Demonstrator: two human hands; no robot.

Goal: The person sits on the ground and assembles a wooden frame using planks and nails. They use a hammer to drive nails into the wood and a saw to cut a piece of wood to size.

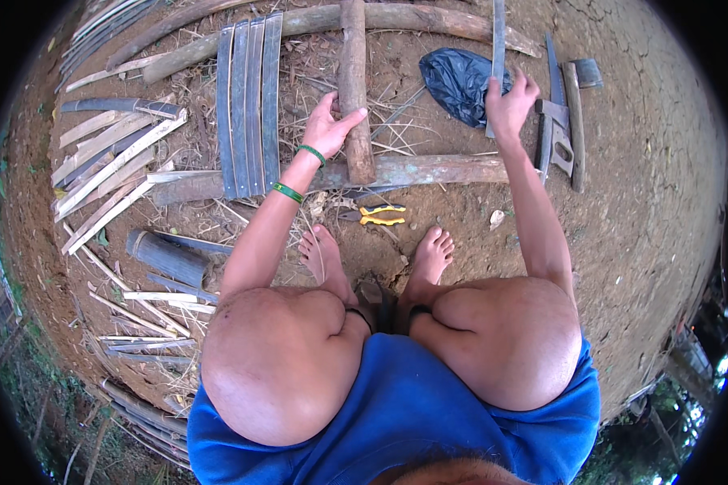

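Note:
My left hand [332, 129] grips a short round wooden pole [353, 61], thumb across its top and fingers at its left side. This pole lies across two longer logs, a far log [429, 18] and a near log [437, 170]. My right hand [511, 107] is closed around a long, narrow bamboo slat [498, 36], which points away from me beside a black plastic bag [457, 85]. Left of my left hand, several dark bamboo slats [249, 105] lie side by side across the logs. Pliers [383, 214] with yellow and black handles rest on the soil before my feet.
At the right lie a handsaw [561, 152], a hammer [544, 145] with a dark handle and a wooden-handled tool [574, 121] with a metal head. Split bamboo pieces [109, 162], a dark blade [109, 105] and a bamboo tube [166, 257] spread over the ground at left.

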